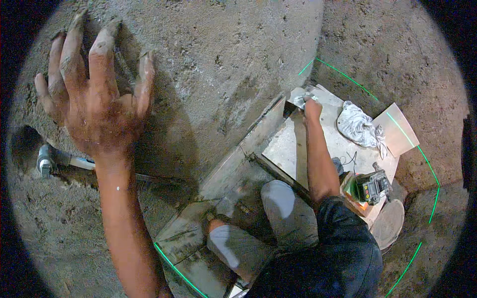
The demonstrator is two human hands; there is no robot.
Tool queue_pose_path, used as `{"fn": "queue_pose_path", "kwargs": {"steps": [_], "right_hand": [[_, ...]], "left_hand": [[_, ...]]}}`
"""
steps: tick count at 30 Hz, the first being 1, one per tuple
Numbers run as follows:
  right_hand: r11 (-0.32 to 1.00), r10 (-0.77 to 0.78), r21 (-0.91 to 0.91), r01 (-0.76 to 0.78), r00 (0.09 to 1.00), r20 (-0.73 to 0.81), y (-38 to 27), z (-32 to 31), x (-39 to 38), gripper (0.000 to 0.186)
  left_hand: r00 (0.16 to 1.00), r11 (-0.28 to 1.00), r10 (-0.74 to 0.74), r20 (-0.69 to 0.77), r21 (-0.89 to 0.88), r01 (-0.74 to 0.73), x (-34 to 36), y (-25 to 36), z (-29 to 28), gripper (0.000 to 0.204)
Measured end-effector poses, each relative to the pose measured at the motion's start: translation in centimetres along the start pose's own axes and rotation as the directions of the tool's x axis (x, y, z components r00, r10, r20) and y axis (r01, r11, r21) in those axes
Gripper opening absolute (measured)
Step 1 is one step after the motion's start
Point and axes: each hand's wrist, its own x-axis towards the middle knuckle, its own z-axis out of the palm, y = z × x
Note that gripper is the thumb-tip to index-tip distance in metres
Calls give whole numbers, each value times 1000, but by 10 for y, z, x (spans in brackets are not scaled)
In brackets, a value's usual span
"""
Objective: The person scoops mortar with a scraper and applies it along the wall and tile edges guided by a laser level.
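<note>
My left hand (102,102) is raised with its fingers spread, in front of or against the rough grey plastered wall (223,54). Pale dust coats the fingertips, and nothing is in the hand. On the right, my right hand (312,108) reaches to the far corner of a large pale board (330,126). Its fingers are bent around a small, shiny whitish thing (299,100) whose kind is too small to tell. A knotted white bag (358,125) lies on the board to the right of that hand.
A laser level (371,188) stands on a small stack at the board's near right, throwing green lines on the walls. Beside it are a square tile (397,130) and a round flat lid-like piece (388,224). A metal pipe fitting (45,161) juts out below my left hand.
</note>
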Motion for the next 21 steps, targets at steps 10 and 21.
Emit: {"fn": "queue_pose_path", "kwargs": {"steps": [10, 21], "right_hand": [[932, -322, 229, 280, 931, 171, -14, -30, -54, 26], [767, -630, 51, 640, 735, 252, 22, -24, -107, 46]], "left_hand": [[999, 999, 35, -9, 8, -35, 2, -2, -3, 55], [1000, 999, -23, 14, 32, 23, 2, 7, -8, 53]]}}
